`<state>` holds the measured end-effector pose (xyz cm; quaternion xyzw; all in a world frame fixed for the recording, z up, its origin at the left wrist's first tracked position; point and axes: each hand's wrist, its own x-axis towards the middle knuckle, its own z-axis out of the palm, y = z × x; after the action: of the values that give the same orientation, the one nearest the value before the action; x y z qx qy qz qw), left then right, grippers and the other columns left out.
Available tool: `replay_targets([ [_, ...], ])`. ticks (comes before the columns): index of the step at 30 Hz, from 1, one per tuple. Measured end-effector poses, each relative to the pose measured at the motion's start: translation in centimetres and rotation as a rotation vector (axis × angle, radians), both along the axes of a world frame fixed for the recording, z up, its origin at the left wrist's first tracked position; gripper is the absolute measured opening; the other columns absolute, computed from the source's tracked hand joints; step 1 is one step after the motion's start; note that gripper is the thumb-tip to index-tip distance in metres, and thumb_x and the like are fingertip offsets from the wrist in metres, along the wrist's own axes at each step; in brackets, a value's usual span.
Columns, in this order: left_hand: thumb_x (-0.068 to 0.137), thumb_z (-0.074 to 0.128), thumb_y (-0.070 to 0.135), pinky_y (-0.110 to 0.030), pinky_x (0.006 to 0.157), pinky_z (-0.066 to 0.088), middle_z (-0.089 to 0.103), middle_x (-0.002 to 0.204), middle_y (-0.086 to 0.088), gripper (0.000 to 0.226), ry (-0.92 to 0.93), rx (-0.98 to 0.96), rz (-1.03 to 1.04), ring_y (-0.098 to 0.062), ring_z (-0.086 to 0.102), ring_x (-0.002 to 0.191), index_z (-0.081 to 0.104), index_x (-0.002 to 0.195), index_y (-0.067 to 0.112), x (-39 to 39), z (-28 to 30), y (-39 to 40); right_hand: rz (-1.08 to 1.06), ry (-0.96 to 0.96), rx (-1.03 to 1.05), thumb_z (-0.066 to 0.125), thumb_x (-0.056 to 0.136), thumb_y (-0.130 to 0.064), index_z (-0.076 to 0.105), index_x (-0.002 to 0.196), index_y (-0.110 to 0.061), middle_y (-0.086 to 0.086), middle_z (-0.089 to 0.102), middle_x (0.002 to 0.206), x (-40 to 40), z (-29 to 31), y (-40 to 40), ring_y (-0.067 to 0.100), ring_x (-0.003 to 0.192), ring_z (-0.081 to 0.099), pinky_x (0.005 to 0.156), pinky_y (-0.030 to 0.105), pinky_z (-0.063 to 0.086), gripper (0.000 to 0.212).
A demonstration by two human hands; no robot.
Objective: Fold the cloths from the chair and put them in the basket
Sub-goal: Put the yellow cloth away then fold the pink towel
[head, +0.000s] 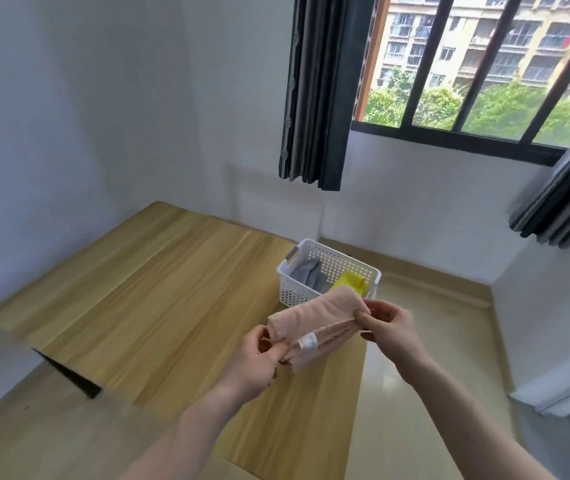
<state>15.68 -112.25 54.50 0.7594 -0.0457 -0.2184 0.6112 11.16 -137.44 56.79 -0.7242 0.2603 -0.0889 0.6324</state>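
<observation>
A folded peach cloth with a small white label is held in the air above the table's right edge. My left hand pinches its near-left end and my right hand pinches its far-right end. Just behind the cloth stands a white perforated basket on the wooden table. Inside the basket lie a grey cloth on the left and a yellow cloth on the right. The chair is out of view.
White walls close in behind and to the left of the table. A barred window with dark curtains is above the basket. Tiled floor lies to the right of the table; a black table leg shows at the left.
</observation>
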Motion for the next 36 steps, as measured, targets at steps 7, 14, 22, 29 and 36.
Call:
replay_targets([
  [7,0.093,0.067,0.034,-0.031,0.059,0.048,0.07,0.082,0.003,0.016,0.057,0.067,0.096,-0.015,0.06,0.066,0.066,0.098,0.019,8.9,-2.0,-6.1,0.051,0.039,-0.088,0.07,0.094,-0.009,0.074,0.103,-0.018,0.004,0.079,0.096,9.5,-1.5,-5.1,0.019,0.084,0.074,0.071,0.032,0.057,0.014],
  [14,0.095,0.067,0.025,-0.027,0.05,0.051,0.071,0.105,-0.008,0.027,0.205,0.079,0.169,-0.021,0.066,0.077,0.06,0.117,0.011,16.5,-4.5,-12.4,0.055,0.132,-0.186,0.067,0.092,-0.008,0.074,0.107,-0.014,0.006,0.077,0.098,18.9,-4.6,-9.9,0.023,0.085,0.074,0.073,0.037,0.061,0.018],
  [22,0.096,0.066,0.017,-0.038,0.068,0.058,0.063,0.114,-0.011,0.026,0.338,0.008,0.371,-0.026,0.063,0.094,0.056,0.119,0.01,25.4,-7.8,-19.6,0.168,0.215,-0.265,0.061,0.09,-0.02,0.071,0.103,-0.024,-0.001,0.076,0.098,32.0,-9.5,-14.6,0.022,0.092,0.072,0.087,0.043,0.06,0.017],
  [29,0.101,0.057,0.022,-0.045,0.065,0.065,0.066,0.119,-0.008,0.023,0.499,0.121,0.449,-0.027,0.068,0.099,0.059,0.12,0.011,30.8,-10.7,-24.3,0.321,0.311,-0.293,0.061,0.091,-0.015,0.069,0.113,-0.016,0.003,0.071,0.102,39.7,-15.7,-15.8,0.02,0.092,0.062,0.076,0.025,0.041,0.023],
  [36,0.104,0.048,0.032,-0.039,0.062,0.065,0.063,0.123,-0.011,0.037,0.607,0.156,0.486,-0.028,0.07,0.093,0.052,0.139,0.021,32.5,-11.8,-25.9,0.445,0.39,-0.391,0.052,0.086,-0.013,0.062,0.136,-0.023,0.004,0.072,0.12,42.1,-18.9,-14.4,0.027,0.106,0.066,0.081,0.029,0.048,0.052],
])
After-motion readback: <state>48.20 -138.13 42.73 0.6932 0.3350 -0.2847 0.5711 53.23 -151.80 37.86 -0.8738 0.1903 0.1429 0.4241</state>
